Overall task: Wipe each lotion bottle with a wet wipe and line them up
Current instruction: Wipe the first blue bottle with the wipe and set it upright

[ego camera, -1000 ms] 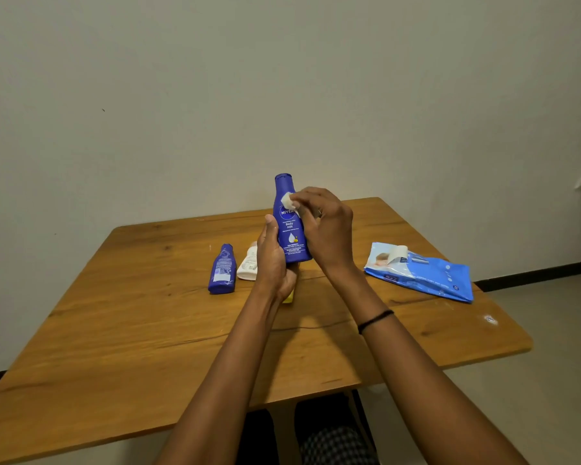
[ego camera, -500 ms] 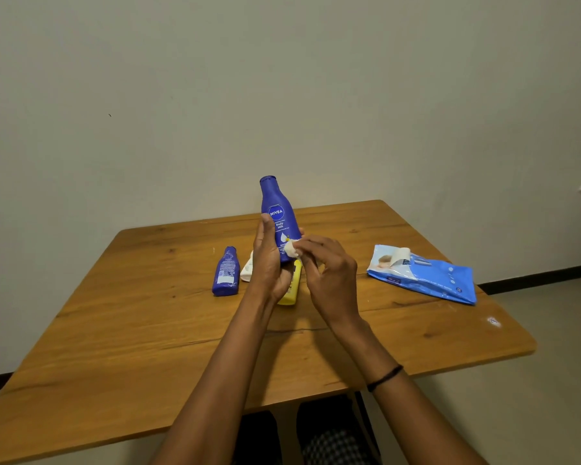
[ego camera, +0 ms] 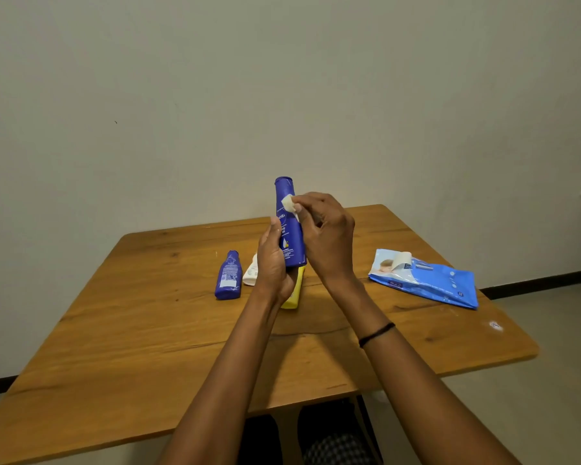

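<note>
small blue bottle [ego camera: 229, 276] lies toward the table [ego camera: 148, 330]'s far edge. left hand [ego camera: 273, 263] grips the tall blue bottle [ego camera: 289, 229] upright above mid-table; right hand [ego camera: 326, 236] pinches a wet wipe [ego camera: 288, 203] against its neck. wipes pack [ego camera: 423, 278] lies by the right edge.

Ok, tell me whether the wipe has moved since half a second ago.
Yes, upward: the wipe was below the table's far edge in the picture, and now shows above it, by the tall bottle's neck.
</note>
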